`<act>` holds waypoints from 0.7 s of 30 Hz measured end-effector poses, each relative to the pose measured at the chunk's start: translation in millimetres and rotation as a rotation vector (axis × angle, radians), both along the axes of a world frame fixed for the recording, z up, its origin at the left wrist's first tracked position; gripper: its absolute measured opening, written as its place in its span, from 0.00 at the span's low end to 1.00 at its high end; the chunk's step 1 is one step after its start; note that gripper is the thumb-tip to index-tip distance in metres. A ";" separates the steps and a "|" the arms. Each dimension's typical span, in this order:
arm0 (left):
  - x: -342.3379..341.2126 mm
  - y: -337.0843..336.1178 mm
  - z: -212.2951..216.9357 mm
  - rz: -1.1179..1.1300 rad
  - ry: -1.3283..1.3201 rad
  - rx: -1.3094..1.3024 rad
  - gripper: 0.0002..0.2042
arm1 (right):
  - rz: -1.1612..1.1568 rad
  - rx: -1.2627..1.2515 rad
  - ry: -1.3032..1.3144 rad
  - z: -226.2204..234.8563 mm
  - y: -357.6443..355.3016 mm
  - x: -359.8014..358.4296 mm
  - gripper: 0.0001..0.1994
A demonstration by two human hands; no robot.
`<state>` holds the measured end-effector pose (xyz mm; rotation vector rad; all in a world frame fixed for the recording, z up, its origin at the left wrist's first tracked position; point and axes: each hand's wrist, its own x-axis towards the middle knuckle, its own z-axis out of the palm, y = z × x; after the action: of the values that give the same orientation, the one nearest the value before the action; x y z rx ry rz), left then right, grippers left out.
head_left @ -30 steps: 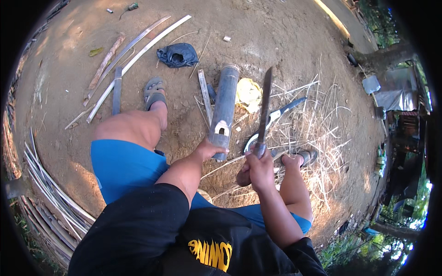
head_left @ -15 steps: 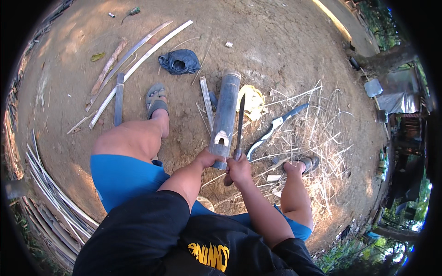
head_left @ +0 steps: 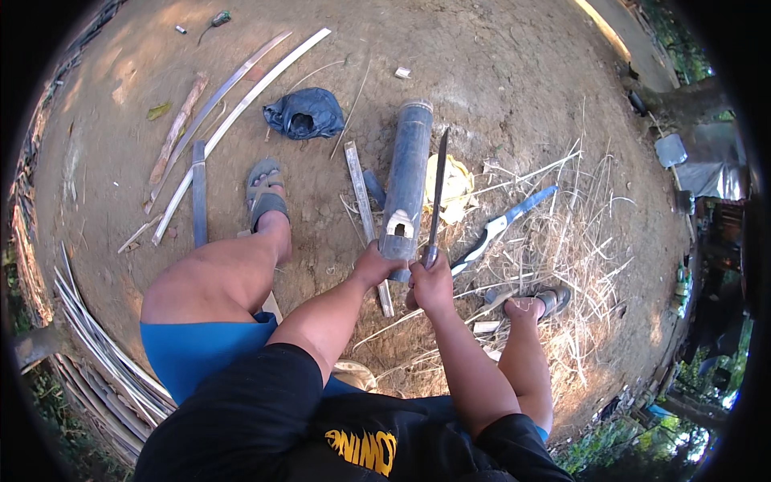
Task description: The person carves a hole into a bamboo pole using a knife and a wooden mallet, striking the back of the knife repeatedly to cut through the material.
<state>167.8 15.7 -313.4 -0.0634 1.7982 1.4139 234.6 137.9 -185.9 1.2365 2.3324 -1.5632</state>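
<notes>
Bamboo tube (head_left: 409,165) stays clamped in left hand (head_left: 376,266), now seemingly nearer the knife (head_left: 439,186) gripped in right hand (head_left: 433,286).

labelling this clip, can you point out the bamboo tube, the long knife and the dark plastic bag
bamboo tube (head_left: 407,173): head view, on its side, above the cut hole
long knife (head_left: 439,191): head view, mid-blade
dark plastic bag (head_left: 320,106): head view, its crumpled upper side

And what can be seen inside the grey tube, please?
Through the opening in the grey tube, near the left hand, only darkness shows. The tube itself covers the rest, so I cannot tell whether it holds anything.
</notes>
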 end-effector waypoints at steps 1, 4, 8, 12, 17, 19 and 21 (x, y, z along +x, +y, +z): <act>-2.1 4.3 -1.7 0.039 0.033 -0.028 0.30 | 0.015 0.004 0.030 1.2 6.6 -5.7 0.11; -5.7 7.7 3.4 0.019 0.002 -0.010 0.33 | 0.041 -0.045 0.017 -1.1 20.4 -19.3 0.12; -9.2 5.9 20.0 -0.103 0.027 -0.042 0.35 | 0.081 -0.044 0.044 -16.6 23.8 -26.7 0.14; 1.9 12.5 26.5 -0.062 0.232 -0.145 0.44 | 0.060 0.000 0.045 -31.6 24.6 -27.3 0.15; 16.9 27.7 27.5 -0.142 0.330 -0.435 0.57 | 0.031 -0.092 -0.037 -40.4 32.5 -29.3 0.18; 15.9 29.8 32.2 -0.184 0.339 -0.490 0.59 | 0.020 -0.162 -0.029 -43.3 34.2 -28.9 0.17; 11.1 30.2 38.5 -0.219 0.314 -0.523 0.61 | -0.001 -0.216 -0.005 -45.5 34.4 -27.0 0.16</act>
<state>178.9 46.0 -275.0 0.0868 2.3192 0.8050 207.6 172.3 -231.4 1.1892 2.0917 -1.7551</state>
